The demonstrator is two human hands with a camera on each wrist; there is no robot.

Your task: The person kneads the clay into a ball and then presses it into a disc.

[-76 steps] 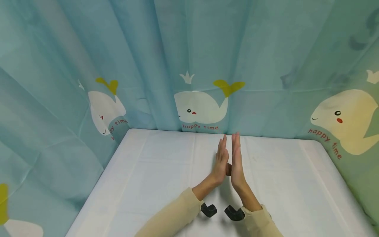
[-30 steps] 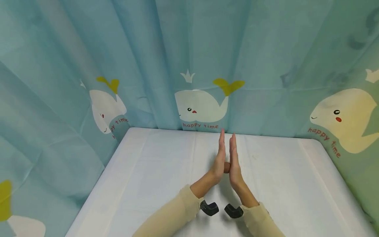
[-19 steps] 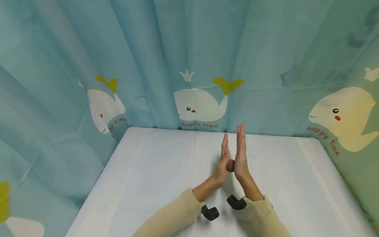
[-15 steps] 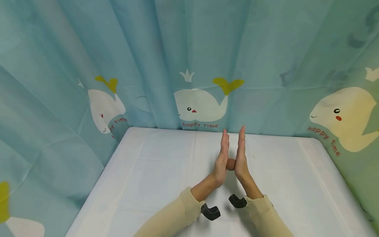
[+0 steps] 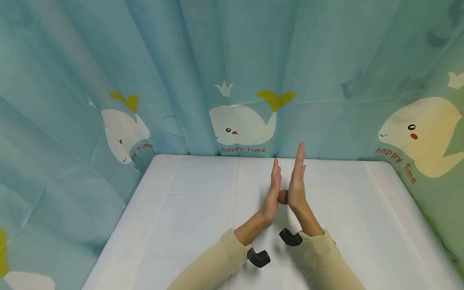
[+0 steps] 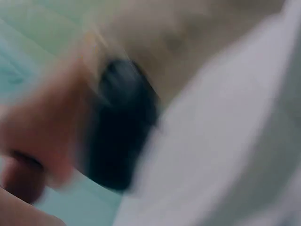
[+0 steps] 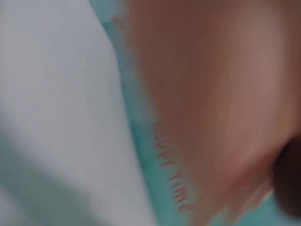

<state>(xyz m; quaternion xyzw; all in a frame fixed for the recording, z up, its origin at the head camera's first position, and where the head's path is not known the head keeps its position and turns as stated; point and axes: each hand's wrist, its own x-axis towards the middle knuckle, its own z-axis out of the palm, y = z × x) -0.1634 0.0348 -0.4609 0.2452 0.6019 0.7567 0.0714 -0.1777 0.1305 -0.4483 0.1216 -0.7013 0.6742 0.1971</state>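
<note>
A brown ball [image 5: 282, 197], like a lump of clay, sits between two flat, upright palms in the head view. My left hand [image 5: 272, 197] presses it from the left, fingers straight and pointing away from me. From the other side my right hand [image 5: 297, 187] bears on it, straight-fingered too and reaching farther forward than the left. Both hands are above the table. In the blurred left wrist view the ball [image 6: 22, 181] shows low at the left, between the palms. Only part of the ball [image 7: 288, 179] appears at the right edge of the right wrist view.
A white-covered table [image 5: 195, 217] lies under the hands. Behind and beside it hangs a blue-green curtain [image 5: 326, 52] with whale prints. Black wrist cameras [image 5: 258, 257] stick out from both beige sleeves [image 5: 214, 262].
The palms have slid back and forth against each other, the right hand now farther forward and the gap slightly wider. The ball has rolled between them and shifted a little forward.
</note>
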